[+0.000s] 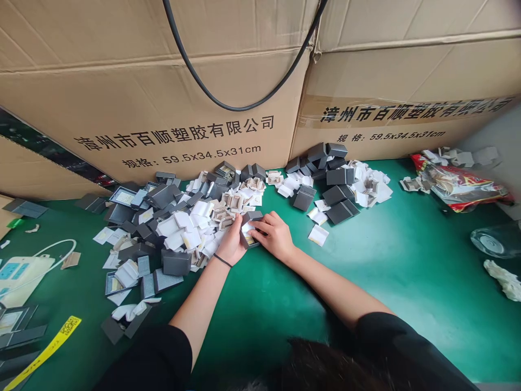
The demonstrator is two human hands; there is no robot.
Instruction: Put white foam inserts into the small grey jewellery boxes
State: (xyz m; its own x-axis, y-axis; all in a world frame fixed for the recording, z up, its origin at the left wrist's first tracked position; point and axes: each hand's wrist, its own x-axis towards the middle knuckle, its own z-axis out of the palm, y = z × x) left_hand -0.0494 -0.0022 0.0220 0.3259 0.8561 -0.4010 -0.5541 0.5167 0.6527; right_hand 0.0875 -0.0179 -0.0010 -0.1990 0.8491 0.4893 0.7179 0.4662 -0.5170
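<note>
My left hand [233, 243] is closed around the side of a small dark grey box [253, 216], held just above the green table. The box has its inside turned towards me, with something white and a yellowish patch showing in it. From the other side, my right hand [275, 234] reaches in with bent fingers and thumb at the white insert [246, 228]; the fingertips partly hide it. Just beyond and left of my hands lies a heap of white folded card inserts [189, 231] and dark grey boxes [176, 263], some open.
Large cardboard cartons [183, 108] stand along the back, with a black cable [244, 108] looping down in front. A second pile of grey boxes [340, 203] lies right of centre. Farther right are a red bag [464, 187] and a clear container [494, 241]; a white device [24, 277] sits left.
</note>
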